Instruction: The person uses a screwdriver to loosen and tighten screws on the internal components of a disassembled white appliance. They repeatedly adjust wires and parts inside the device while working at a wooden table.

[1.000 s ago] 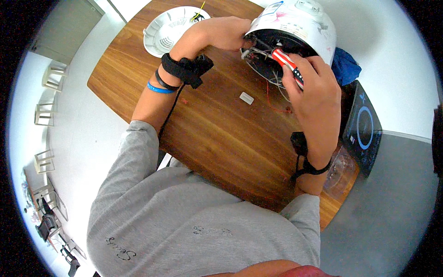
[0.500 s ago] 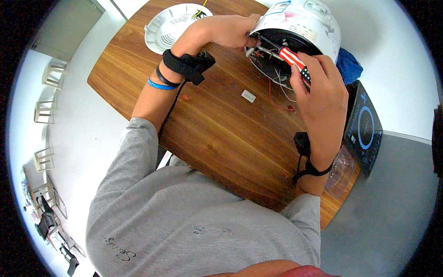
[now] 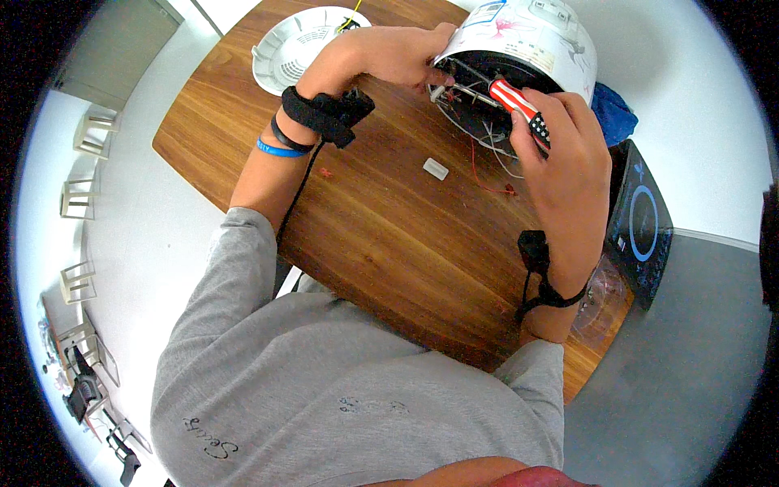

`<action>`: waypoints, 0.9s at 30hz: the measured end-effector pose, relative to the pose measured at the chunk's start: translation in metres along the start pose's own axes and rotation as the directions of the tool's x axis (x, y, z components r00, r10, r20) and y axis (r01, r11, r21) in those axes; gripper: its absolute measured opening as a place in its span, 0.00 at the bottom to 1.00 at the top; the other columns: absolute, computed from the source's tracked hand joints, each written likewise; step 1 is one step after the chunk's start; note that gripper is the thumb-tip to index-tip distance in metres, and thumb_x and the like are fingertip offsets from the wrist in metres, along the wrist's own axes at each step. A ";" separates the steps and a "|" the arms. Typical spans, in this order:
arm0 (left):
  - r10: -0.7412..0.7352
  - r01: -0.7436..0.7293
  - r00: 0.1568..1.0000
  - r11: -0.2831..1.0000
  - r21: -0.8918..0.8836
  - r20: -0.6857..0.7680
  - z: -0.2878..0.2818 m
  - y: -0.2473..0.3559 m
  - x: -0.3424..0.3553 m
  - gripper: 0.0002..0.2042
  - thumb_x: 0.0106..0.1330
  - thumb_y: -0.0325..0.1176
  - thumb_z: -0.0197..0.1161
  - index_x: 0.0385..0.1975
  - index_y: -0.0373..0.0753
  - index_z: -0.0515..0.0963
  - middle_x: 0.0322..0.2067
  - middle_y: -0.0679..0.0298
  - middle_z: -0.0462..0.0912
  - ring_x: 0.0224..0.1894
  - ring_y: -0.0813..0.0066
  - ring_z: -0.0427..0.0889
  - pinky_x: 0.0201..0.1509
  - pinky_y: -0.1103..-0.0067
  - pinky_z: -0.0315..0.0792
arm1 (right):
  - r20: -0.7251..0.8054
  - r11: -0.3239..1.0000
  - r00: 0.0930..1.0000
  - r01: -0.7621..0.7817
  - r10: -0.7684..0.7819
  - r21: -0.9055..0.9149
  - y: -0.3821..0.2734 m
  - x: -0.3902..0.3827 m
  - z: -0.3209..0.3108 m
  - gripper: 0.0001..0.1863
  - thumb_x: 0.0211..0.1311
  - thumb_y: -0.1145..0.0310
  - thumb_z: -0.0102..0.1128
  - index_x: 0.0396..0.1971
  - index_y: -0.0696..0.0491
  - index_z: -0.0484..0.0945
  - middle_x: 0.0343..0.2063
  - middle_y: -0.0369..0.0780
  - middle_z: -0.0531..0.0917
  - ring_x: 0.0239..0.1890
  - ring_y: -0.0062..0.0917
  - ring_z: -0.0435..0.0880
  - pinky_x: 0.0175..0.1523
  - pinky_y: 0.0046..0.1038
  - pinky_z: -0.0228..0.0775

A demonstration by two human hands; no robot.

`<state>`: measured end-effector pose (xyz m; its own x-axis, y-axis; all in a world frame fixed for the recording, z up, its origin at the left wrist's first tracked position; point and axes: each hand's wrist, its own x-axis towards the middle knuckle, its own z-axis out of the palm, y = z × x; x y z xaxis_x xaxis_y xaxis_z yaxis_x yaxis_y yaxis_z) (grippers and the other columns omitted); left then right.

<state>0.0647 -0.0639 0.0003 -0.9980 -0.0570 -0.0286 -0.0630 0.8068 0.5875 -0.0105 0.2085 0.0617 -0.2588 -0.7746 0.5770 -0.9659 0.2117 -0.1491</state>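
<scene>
A white rice cooker with a printed pattern lies tipped at the back of the table, its dark underside open toward me and showing wires. My right hand is closed around the striped red, white and black handle of a screwdriver. The shaft reaches into the opening, toward my left fingertips. At the cooker's left rim, my left hand is closed on the shell, the thumb side at the opening and some fingers hidden behind it. A red wire hangs from the opening onto the wooden table.
A white vented plastic cover with a yellow wire lies back left. A small white plastic piece sits mid-table. To the right are a blue cloth, a black induction hob standing on edge, and a clear plastic container.
Both hands, the screwdriver and the cooker have shifted very slightly to the left in view. The grips look the same.
</scene>
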 end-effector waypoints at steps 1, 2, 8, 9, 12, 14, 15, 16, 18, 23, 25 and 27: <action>0.012 -0.012 1.000 1.000 -0.016 0.003 0.000 0.000 0.000 0.32 0.77 0.38 0.65 0.73 0.35 0.56 0.45 0.48 0.86 0.36 0.65 0.90 0.41 0.69 0.83 | 0.006 1.000 1.000 0.008 -0.008 0.011 0.002 0.000 0.000 0.13 0.61 0.71 0.72 0.45 0.56 0.84 0.40 0.45 0.83 0.44 0.43 0.84 0.50 0.41 0.79; 0.025 -0.025 1.000 0.999 -0.031 0.007 -0.001 -0.001 0.000 0.32 0.77 0.38 0.65 0.73 0.35 0.56 0.45 0.48 0.86 0.37 0.65 0.90 0.41 0.69 0.83 | 0.012 0.999 1.000 0.007 -0.007 0.031 0.003 0.000 0.000 0.13 0.62 0.71 0.71 0.46 0.56 0.84 0.40 0.45 0.83 0.44 0.43 0.84 0.50 0.41 0.79; 0.054 -0.053 0.998 0.998 -0.033 0.020 -0.004 0.000 -0.003 0.32 0.76 0.40 0.67 0.71 0.34 0.59 0.48 0.47 0.85 0.41 0.60 0.90 0.45 0.67 0.82 | 0.027 0.997 0.998 0.057 -0.058 0.054 0.007 0.001 -0.006 0.13 0.62 0.73 0.70 0.47 0.56 0.84 0.42 0.46 0.83 0.46 0.45 0.83 0.53 0.42 0.78; 0.045 -0.042 0.998 0.997 -0.067 0.037 -0.005 0.000 -0.003 0.32 0.76 0.40 0.67 0.71 0.34 0.60 0.48 0.47 0.85 0.42 0.59 0.90 0.46 0.67 0.82 | 0.031 0.997 0.998 0.061 -0.063 0.056 0.007 0.002 -0.006 0.13 0.63 0.73 0.69 0.46 0.56 0.84 0.42 0.46 0.83 0.46 0.45 0.83 0.53 0.42 0.78; 0.085 -0.085 0.996 0.996 -0.025 0.003 -0.004 -0.002 -0.003 0.32 0.75 0.40 0.68 0.71 0.34 0.61 0.48 0.48 0.85 0.43 0.60 0.89 0.46 0.67 0.82 | 0.058 0.996 0.996 0.068 -0.071 0.061 0.009 0.000 -0.002 0.13 0.63 0.73 0.69 0.47 0.56 0.84 0.42 0.47 0.82 0.47 0.45 0.83 0.54 0.42 0.78; 0.130 -0.129 0.990 0.992 0.010 -0.054 0.000 -0.007 -0.002 0.30 0.76 0.40 0.67 0.70 0.34 0.61 0.47 0.50 0.85 0.42 0.63 0.89 0.44 0.68 0.82 | 0.061 0.997 0.997 0.052 -0.055 0.056 0.009 0.000 -0.001 0.13 0.63 0.73 0.69 0.47 0.57 0.84 0.43 0.47 0.82 0.47 0.45 0.83 0.54 0.42 0.77; 0.153 -0.151 0.985 0.988 0.029 -0.082 0.002 -0.009 -0.002 0.30 0.76 0.39 0.67 0.69 0.34 0.61 0.46 0.51 0.86 0.41 0.65 0.89 0.43 0.69 0.82 | 0.053 0.998 0.998 0.035 -0.037 0.049 0.006 0.001 -0.001 0.13 0.63 0.73 0.69 0.47 0.57 0.83 0.43 0.47 0.82 0.47 0.44 0.83 0.54 0.42 0.77; 0.115 -0.116 0.993 0.993 -0.020 -0.042 0.001 -0.010 -0.002 0.29 0.76 0.39 0.67 0.69 0.34 0.62 0.46 0.51 0.85 0.41 0.66 0.89 0.43 0.69 0.82 | 0.044 0.999 0.999 0.018 -0.020 0.042 0.004 0.001 -0.001 0.14 0.63 0.73 0.69 0.48 0.57 0.83 0.43 0.47 0.82 0.47 0.44 0.82 0.54 0.42 0.77; 0.044 -0.039 0.998 0.992 -0.116 0.041 -0.006 0.006 -0.005 0.28 0.76 0.38 0.67 0.67 0.35 0.62 0.45 0.53 0.85 0.40 0.68 0.89 0.42 0.70 0.82 | 0.037 1.000 0.999 0.027 -0.027 0.008 0.003 -0.001 -0.004 0.14 0.62 0.73 0.69 0.48 0.57 0.83 0.43 0.46 0.81 0.47 0.44 0.82 0.55 0.42 0.77; 0.048 -0.044 0.998 0.992 -0.121 0.027 -0.005 0.008 -0.006 0.26 0.77 0.38 0.66 0.65 0.34 0.63 0.44 0.53 0.85 0.39 0.69 0.89 0.42 0.71 0.83 | 0.028 0.999 0.999 0.042 -0.042 -0.018 0.002 -0.002 -0.005 0.14 0.62 0.73 0.70 0.48 0.56 0.83 0.44 0.46 0.81 0.47 0.43 0.81 0.55 0.42 0.77; 0.035 -0.031 0.999 0.993 -0.117 0.037 -0.006 0.009 -0.006 0.25 0.77 0.38 0.66 0.65 0.34 0.63 0.44 0.53 0.85 0.39 0.68 0.89 0.42 0.71 0.83 | 0.033 0.999 0.999 0.044 -0.043 -0.023 0.001 -0.003 -0.007 0.14 0.62 0.73 0.70 0.48 0.56 0.82 0.43 0.45 0.81 0.47 0.43 0.81 0.55 0.42 0.77; 0.003 0.002 0.999 0.995 -0.099 0.047 -0.006 0.010 -0.006 0.25 0.77 0.38 0.66 0.65 0.34 0.63 0.44 0.53 0.85 0.39 0.68 0.89 0.43 0.71 0.82 | 0.019 0.998 0.999 0.050 -0.049 -0.030 -0.001 -0.003 -0.008 0.14 0.61 0.73 0.70 0.48 0.55 0.82 0.43 0.45 0.81 0.47 0.43 0.81 0.55 0.41 0.77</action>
<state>0.0699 -0.0595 0.0115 -0.9975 -0.0270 -0.0655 -0.0638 0.7443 0.6648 -0.0090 0.2152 0.0665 -0.2112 -0.7953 0.5682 -0.9769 0.1906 -0.0963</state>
